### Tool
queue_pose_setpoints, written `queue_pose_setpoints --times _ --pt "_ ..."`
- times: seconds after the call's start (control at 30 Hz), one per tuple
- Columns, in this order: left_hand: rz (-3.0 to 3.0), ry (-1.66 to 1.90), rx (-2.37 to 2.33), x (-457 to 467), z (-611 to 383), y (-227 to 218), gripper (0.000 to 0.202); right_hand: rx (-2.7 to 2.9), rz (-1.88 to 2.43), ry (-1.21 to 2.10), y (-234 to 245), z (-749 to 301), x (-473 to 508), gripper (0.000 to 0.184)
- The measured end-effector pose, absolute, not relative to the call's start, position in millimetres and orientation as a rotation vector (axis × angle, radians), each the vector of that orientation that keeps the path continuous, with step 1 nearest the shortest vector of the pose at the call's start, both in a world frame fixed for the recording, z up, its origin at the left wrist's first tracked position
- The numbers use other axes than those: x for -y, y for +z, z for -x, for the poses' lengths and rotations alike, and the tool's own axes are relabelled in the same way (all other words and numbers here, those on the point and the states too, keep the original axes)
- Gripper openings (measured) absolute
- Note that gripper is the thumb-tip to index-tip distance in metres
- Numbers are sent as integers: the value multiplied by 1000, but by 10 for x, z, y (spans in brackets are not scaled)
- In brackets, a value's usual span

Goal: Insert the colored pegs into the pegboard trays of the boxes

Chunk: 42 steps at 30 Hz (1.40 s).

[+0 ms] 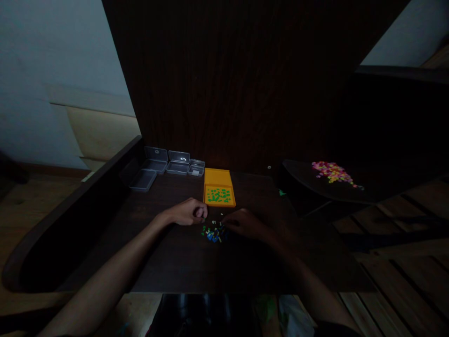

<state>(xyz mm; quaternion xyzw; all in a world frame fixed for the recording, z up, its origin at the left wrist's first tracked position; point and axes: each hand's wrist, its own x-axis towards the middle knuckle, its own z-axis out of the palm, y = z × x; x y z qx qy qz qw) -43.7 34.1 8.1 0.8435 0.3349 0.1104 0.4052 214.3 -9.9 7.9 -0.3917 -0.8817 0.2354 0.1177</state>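
A small pile of blue, green, white and yellow pieces (213,234) lies on the dark wooden table, looking like tiny building bricks. Just left of it, my left hand (189,212) rests with its fingers curled together; whatever they may hold is hidden. My right hand (245,223) reaches over the pile's right edge, fingertips drawn together at the pieces, too dark to show what is between them. Beyond both hands sits an open yellow box (217,177), its lid tipped back and its near tray strewn with small green pieces (218,194).
Several clear plastic boxes with lids up (178,167) line the table's back left, and a flat clear case (143,180) lies in front. Pink and yellow bits (333,172) are heaped on the dark armrest at right. A raised dark side panel (80,210) bounds the left.
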Motion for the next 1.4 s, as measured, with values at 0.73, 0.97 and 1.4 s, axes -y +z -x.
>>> queue_pose_setpoints --times 0.73,0.97,1.4 --pt "-2101 304 -929 -324 435 22 15 2728 1181 582 136 -2058 139 17" --pt "-2111 322 -979 -298 419 21 14 2761 1123 595 149 -1948 112 14" --pt "-2058 719 -1128 -353 374 93 21 2593 1528 384 418 -2200 -240 17"
